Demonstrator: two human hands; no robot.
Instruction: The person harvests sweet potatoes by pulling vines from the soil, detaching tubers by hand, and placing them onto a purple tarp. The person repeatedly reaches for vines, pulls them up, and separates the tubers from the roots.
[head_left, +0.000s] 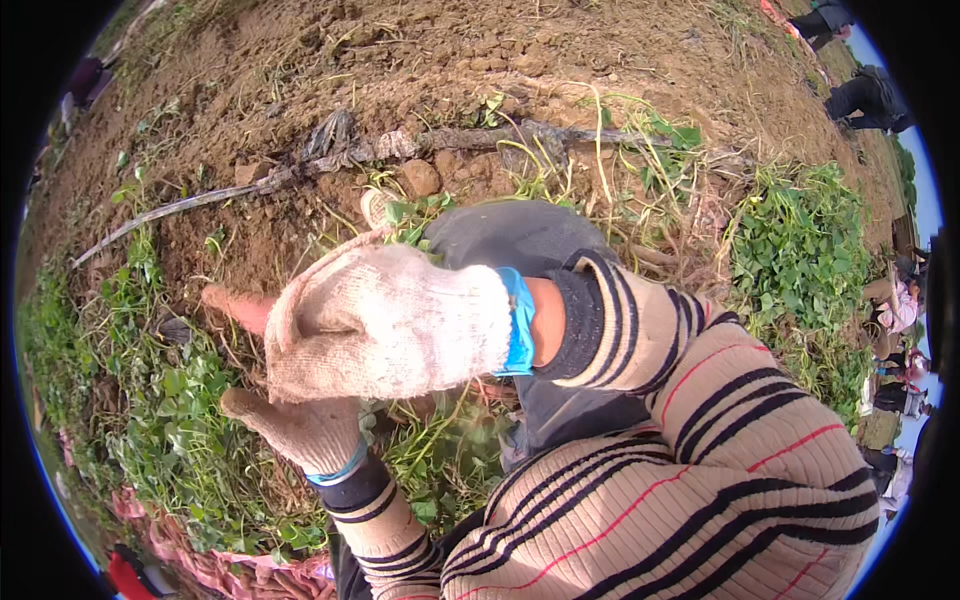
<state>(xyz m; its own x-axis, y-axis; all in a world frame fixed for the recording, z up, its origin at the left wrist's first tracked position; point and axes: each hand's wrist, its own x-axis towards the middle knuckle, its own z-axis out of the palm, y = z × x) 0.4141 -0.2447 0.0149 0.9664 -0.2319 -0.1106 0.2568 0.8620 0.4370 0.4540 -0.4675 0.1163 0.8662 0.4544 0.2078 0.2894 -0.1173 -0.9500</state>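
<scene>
My right hand (390, 322), in a soiled white knit glove over a blue under-glove, is in mid-view with its fingers curled. A reddish, tapered root (244, 309), likely a sweet potato, sticks out past those fingers; the glove covers the rest. Below it, my left hand (311, 431), in a similar soiled glove, has one digit stretched out to the left. Its other fingers are hidden behind my right hand, so its grip does not show. Green vines (180, 420) lie beyond my left hand. A dark trouser knee (517, 229) is behind my right wrist.
A long strip of dirty plastic or hose (262, 184) crosses the bare soil (450, 60). Leafy vines (802, 247) are heaped at the right. Pink mesh sacking (195, 559) lines the lower left. Several people (870, 97) are near the right rim.
</scene>
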